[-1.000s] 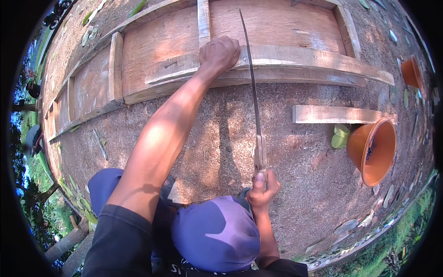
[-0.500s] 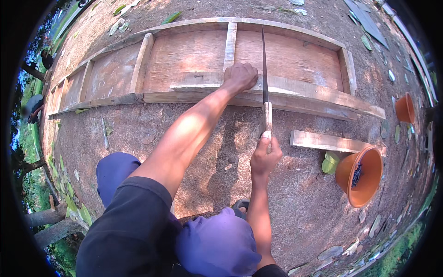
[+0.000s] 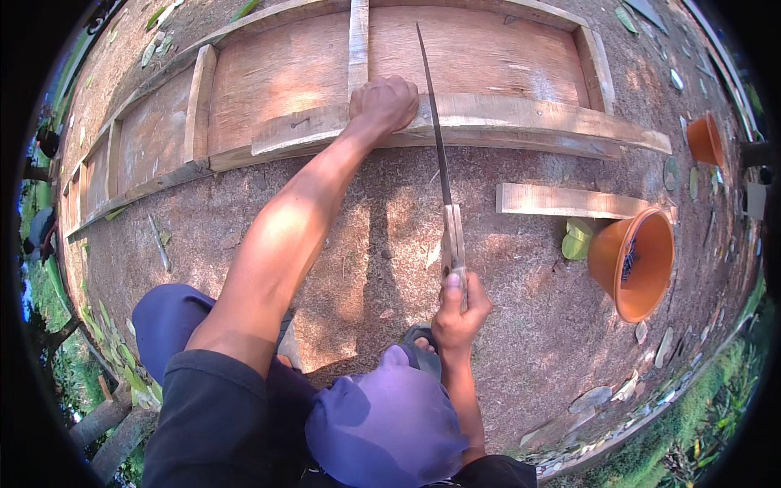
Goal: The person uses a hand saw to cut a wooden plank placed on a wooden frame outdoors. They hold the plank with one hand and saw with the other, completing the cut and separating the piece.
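Note:
My left hand point(image 3: 384, 106) grips a long wooden batten point(image 3: 553, 115) lying along the near side of a timber frame point(image 3: 197, 106) with plywood panels point(image 3: 480, 57). My right hand point(image 3: 460, 317) is closed round the wooden handle of a long handsaw point(image 3: 453, 232). The dark blade crosses the batten just right of my left hand, its tip over the plywood. My purple-clad knees are at the bottom of the view.
A short timber piece point(image 3: 561, 198) lies on the ground at right, beside an orange bucket point(image 3: 610, 264) holding small dark pieces and a green leaf point(image 3: 576, 240). A second orange bucket point(image 3: 704, 140) sits farther right. Branches point(image 3: 106, 423) and dry leaves line the edges.
My right hand and the saw moved forward, then back toward my body. My left hand stays on the batten. The camera's view has shifted between frames.

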Demonstrator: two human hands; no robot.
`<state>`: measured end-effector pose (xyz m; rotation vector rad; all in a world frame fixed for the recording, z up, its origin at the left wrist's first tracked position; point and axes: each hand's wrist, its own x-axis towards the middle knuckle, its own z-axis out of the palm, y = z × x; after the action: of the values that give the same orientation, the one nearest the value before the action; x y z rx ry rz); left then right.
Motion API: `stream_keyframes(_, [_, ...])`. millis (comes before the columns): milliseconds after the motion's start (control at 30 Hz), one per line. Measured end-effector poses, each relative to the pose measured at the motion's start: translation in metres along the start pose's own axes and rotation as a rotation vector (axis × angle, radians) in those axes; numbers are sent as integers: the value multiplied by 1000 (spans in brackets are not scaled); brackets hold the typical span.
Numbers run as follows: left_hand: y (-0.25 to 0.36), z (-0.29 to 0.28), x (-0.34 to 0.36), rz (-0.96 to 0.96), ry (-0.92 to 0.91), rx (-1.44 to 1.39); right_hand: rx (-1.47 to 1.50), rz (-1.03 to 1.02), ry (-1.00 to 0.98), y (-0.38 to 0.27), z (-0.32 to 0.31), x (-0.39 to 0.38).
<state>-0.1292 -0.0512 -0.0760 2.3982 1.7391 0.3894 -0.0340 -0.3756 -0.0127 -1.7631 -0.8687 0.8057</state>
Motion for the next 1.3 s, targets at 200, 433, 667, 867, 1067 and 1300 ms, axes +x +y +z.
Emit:
stream_keyframes(200, [20,-24,3,-95,-313,-65,-51,-50,-49,1,-53,-58])
stream_keyframes(433, [7,-3,6,47,8,7,79,-80,53,-13,42,83])
stream_keyframes(667, [8,-19,-1,14,-87,14,33,-21,30,8,-44,-70])
stream_keyframes(867, [15,-15,7,5,-50,10,93,-155,78,-23,36,85])
stream_keyframes(1067, [17,-34,9,-101,-241,-56,48,33,-17,11,-22,-31])
stream_keyframes(1300, [23,-32,-2,-114,-242,-53,41,-16,18,-16,14,35])
